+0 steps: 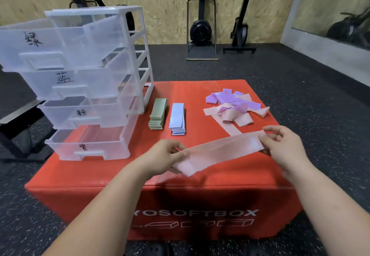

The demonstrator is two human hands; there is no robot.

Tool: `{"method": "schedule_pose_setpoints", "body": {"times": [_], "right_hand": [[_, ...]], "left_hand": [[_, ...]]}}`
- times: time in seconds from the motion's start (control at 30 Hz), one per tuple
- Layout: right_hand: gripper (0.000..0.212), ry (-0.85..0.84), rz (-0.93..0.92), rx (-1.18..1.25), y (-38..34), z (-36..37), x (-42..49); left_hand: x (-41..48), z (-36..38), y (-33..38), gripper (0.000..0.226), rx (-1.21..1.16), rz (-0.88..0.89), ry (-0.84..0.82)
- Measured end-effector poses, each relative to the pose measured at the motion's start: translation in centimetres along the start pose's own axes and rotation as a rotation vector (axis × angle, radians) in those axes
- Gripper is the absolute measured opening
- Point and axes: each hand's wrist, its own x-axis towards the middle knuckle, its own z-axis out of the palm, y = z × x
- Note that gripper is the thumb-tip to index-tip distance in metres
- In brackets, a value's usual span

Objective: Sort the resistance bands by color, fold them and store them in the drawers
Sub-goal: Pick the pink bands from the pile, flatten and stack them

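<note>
A pink resistance band (218,151) is stretched flat between my hands above the red box (200,201). My left hand (162,155) pinches its near-left end and my right hand (284,147) pinches its far-right end. A stack of folded green bands (158,114) and a stack of folded blue bands (177,119) lie side by side next to the clear drawer unit (80,83). All the unit's drawers, each with a handwritten label, are pulled out. A loose pile of pink and purple bands (234,106) lies at the box's far right.
The red box stands on a dark speckled gym floor (300,95). Rowing machines and other gym equipment (201,27) stand along the wooden back wall. A dark metal frame (18,123) sits left of the box.
</note>
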Motion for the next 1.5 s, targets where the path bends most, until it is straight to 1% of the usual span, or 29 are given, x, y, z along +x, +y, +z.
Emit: {"method": "schedule_pose_setpoints", "body": {"times": [0.03,0.1,0.17,0.23,0.3,0.37,0.43,0.5,0.6,0.63,0.73,0.83,0.9,0.97,1.03,1.13,1.23,1.27,1.33,1.43,1.5], "right_hand": [[0.024,-0.013,0.027,0.013,0.2,0.2,0.2],[0.024,-0.013,0.064,0.006,0.9,0.6,0.7],[0.022,0.001,0.086,-0.107,2.5,0.8,1.3],[0.023,-0.022,0.114,-0.286,4.1,0.8,1.6],[0.024,-0.062,0.172,-0.38,5.1,0.7,2.0],[0.024,-0.095,0.205,-0.395,5.5,0.6,2.4],[0.023,-0.105,0.192,-0.421,5.5,0.6,3.1],[0.021,-0.083,0.167,-0.435,5.4,0.5,3.6],[0.018,-0.074,0.127,-0.459,5.2,0.4,4.1],[0.019,-0.097,0.118,-0.498,5.2,0.5,4.2],[0.021,-0.192,0.099,-0.629,5.5,0.7,3.8],[0.022,-0.247,0.03,-0.834,5.3,0.8,3.5],[0.023,-0.26,0.005,-0.904,5.0,0.7,3.5],[0.025,-0.26,0.004,-0.916,5.0,0.6,3.6],[0.024,-0.266,-0.005,-0.918,4.9,0.6,3.6],[0.014,-0.237,-0.03,-0.907,4.4,0.3,4.1],[0.007,-0.143,-0.041,-0.967,4.3,-0.5,5.3],[0.008,-0.113,-0.04,-1.013,4.3,-0.8,5.7],[0.017,-0.076,-0.021,-1.101,4.3,-1.1,6.3],[0.034,-0.11,0.046,-1.155,4.7,-0.6,6.8],[0.035,-0.133,0.081,-1.172,4.7,0.2,6.8]], "left_hand": [[0.0,-0.4,0.0,0.019,-0.057,-0.038,-0.023],[0.4,-0.9,-0.4,0.02,-0.06,-0.093,-0.042],[1.1,-1.1,-1.5,0.023,0.015,-0.154,-0.014],[1.8,-0.9,-2.3,0.03,0.077,-0.2,0.009],[2.3,-0.8,-2.7,0.027,0.138,-0.188,0.003],[2.6,-0.8,-2.8,0.017,0.223,-0.146,-0.02],[3.3,-0.9,-3.2,0.015,0.301,-0.12,0.015],[4.0,-1.2,-3.6,0.016,0.333,-0.109,0.119],[4.8,-2.4,-4.0,0.018,0.244,-0.146,0.227],[4.9,-2.7,-4.3,0.018,0.267,-0.156,0.238],[5.1,-3.2,-5.2,0.017,0.449,-0.192,0.224],[5.1,-2.7,-5.8,0.014,0.574,-0.2,0.198],[5.0,-2.5,-5.5,0.02,0.685,-0.198,0.215],[4.9,-2.6,-5.0,0.029,0.786,-0.206,0.24],[4.8,-2.6,-4.7,0.037,0.838,-0.208,0.258],[4.9,-2.6,-4.3,0.037,0.78,-0.187,0.324],[5.1,-2.3,-3.8,0.032,0.715,-0.13,0.388],[5.2,-2.0,-3.7,0.03,0.711,-0.105,0.396],[5.3,-1.1,-3.2,0.026,0.703,-0.063,0.391],[5.7,0.7,-2.5,0.023,0.702,0.002,0.365],[6.0,2.1,-2.0,0.023,0.719,0.036,0.338]]}}
